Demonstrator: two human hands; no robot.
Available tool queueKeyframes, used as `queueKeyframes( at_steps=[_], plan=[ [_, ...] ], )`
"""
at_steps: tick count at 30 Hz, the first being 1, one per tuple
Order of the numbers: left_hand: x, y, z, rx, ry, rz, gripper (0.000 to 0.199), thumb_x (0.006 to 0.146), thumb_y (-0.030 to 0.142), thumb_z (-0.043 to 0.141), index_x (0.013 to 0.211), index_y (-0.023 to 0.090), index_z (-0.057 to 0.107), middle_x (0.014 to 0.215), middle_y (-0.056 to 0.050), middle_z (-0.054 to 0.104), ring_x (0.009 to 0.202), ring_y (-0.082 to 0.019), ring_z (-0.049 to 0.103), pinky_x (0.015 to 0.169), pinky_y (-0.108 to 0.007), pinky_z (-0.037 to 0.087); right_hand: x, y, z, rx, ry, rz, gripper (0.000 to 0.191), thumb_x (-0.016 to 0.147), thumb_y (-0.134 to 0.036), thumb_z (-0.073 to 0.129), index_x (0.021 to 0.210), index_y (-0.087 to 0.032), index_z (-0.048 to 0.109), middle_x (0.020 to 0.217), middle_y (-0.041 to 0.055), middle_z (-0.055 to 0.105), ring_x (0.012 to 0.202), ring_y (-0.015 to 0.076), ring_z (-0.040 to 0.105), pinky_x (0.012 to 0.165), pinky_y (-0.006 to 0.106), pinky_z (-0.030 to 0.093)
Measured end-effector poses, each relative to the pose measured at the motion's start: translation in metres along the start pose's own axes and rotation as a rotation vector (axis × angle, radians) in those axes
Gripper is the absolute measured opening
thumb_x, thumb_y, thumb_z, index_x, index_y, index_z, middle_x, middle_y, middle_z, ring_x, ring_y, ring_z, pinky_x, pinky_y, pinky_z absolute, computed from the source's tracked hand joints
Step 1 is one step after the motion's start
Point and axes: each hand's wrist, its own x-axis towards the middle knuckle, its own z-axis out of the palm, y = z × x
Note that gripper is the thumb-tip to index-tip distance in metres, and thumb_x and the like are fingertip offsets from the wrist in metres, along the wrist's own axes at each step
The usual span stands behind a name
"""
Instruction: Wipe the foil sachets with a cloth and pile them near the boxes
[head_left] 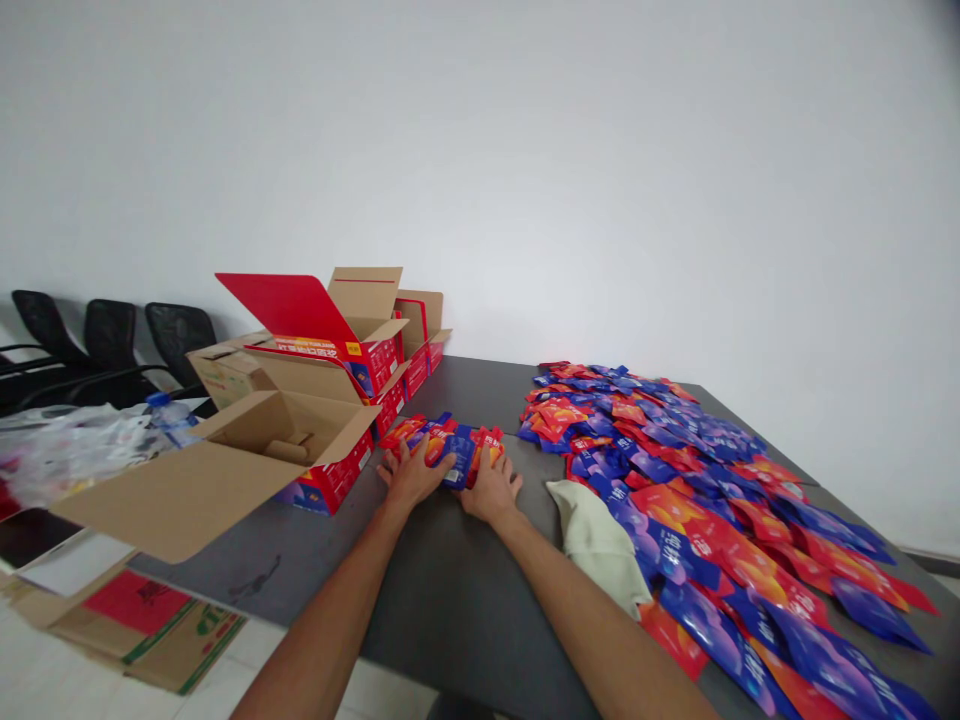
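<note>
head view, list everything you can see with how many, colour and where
bunched pouches: several, red and blue, between the hands
loose pouches: too many to count, red and blue, right side of table
cloth: one, pale, beside the loose pouches
red cartons: at least four, brown inside, left side of table
brown carton: one, behind the front red carton
table: dark grey, centre
bottle: one, clear, blue cap, left
plastic bags: count unclear, whitish, far left
chairs: three, black, far left
cardboard: brown, lower left
floor: pale, below
wall: white, behind
left hand, right hand: one each, at the bunched pouches
</note>
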Motion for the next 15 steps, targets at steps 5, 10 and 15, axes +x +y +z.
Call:
queueKeyframes(
  at_steps=[5,10,15],
  plan=[
    [0.002,0.006,0.009,0.032,-0.003,0.086,0.092,0.078,0.078,0.047,0.154,0.027,0.036,0.162,-0.017,0.028,0.150,-0.044,0.015,0.117,-0.065,0.009,0.010,-0.005,0.003,0.059,-0.071,-0.079,0.114,0.072,-0.037,0.070,0.159,-0.019,0.000,0.161,0.0219,0.021,0.150,0.0359,0.013,0.113,0.065,0.012],
    [0.006,0.015,0.014,0.008,0.014,0.161,0.084,0.088,0.069,0.039,0.156,0.021,0.030,0.160,-0.020,0.030,0.151,-0.037,0.020,0.119,-0.059,0.013,0.022,-0.014,0.005,0.139,-0.073,-0.120,0.108,0.073,-0.025,0.057,0.158,-0.021,-0.009,0.164,0.0155,0.020,0.150,0.0313,0.015,0.113,0.066,0.009],
    [0.019,0.029,0.022,-0.015,0.071,0.147,0.079,0.091,0.062,0.039,0.155,0.015,0.032,0.158,-0.024,0.032,0.148,-0.039,0.026,0.118,-0.057,0.019,0.044,-0.019,0.005,0.152,-0.029,-0.132,0.101,0.077,-0.021,0.052,0.159,-0.023,-0.008,0.163,0.0146,0.023,0.147,0.0327,0.024,0.111,0.064,0.019]
  ],
)
